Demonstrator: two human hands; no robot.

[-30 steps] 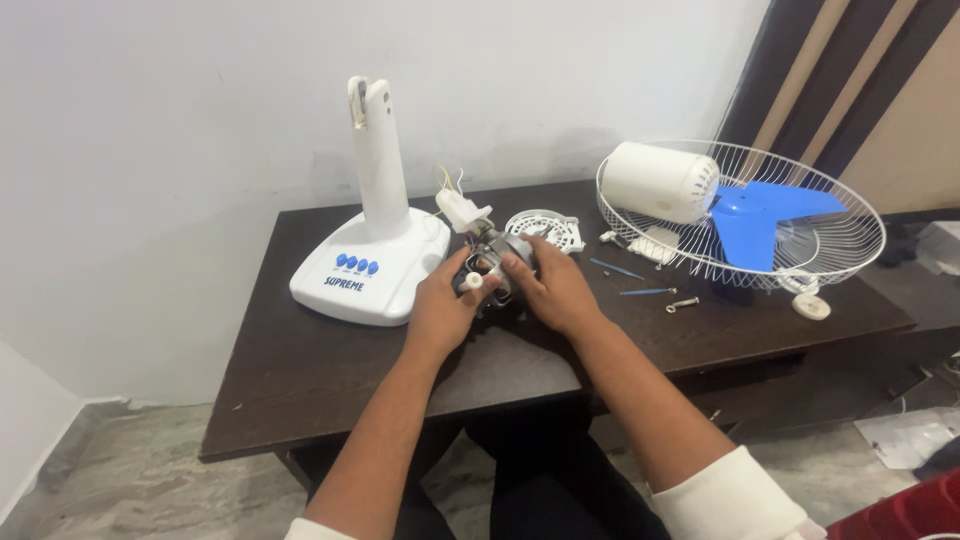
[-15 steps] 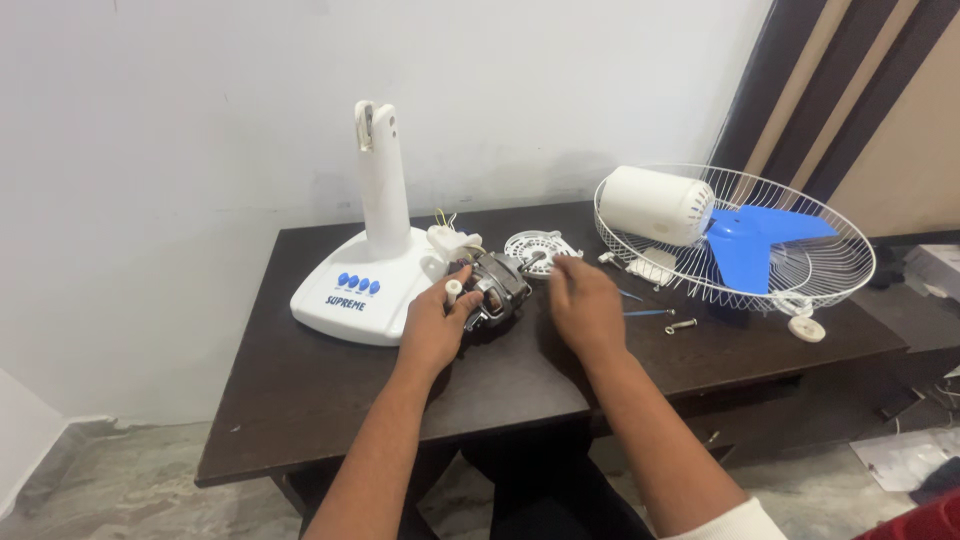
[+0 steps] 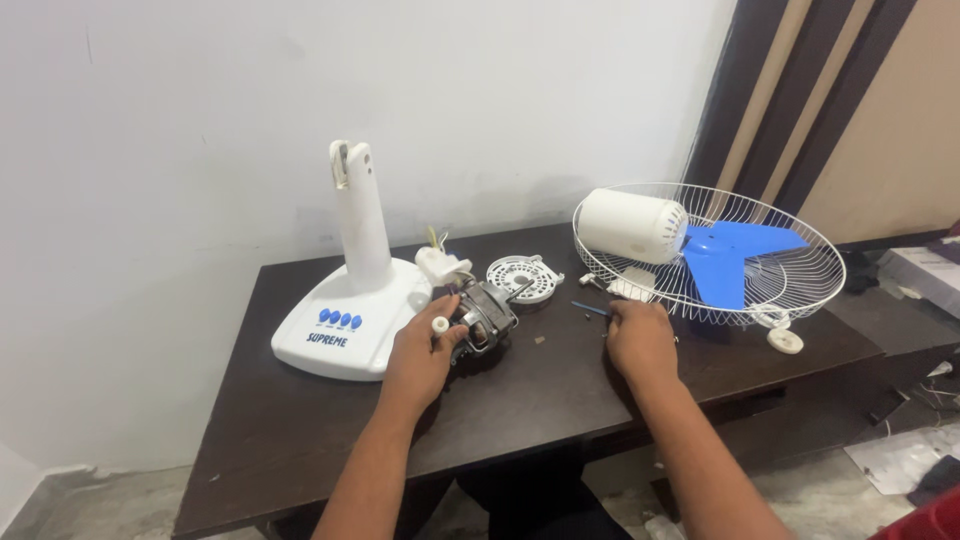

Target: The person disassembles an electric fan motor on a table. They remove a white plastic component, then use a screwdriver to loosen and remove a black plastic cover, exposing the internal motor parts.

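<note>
The left hand grips the bare metal fan motor on the dark wooden table; the right hand, apart, fingers curled (grip unclear), rests by a small blue-handled screwdriver. A white fan base carries a blue label; a white wire guard lies right.

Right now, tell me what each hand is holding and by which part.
The left hand holds the fan motor by its left side, fingers wrapped around its casing. The right hand rests on the dark table by a blue tool; whether it grips anything cannot be told.
</note>
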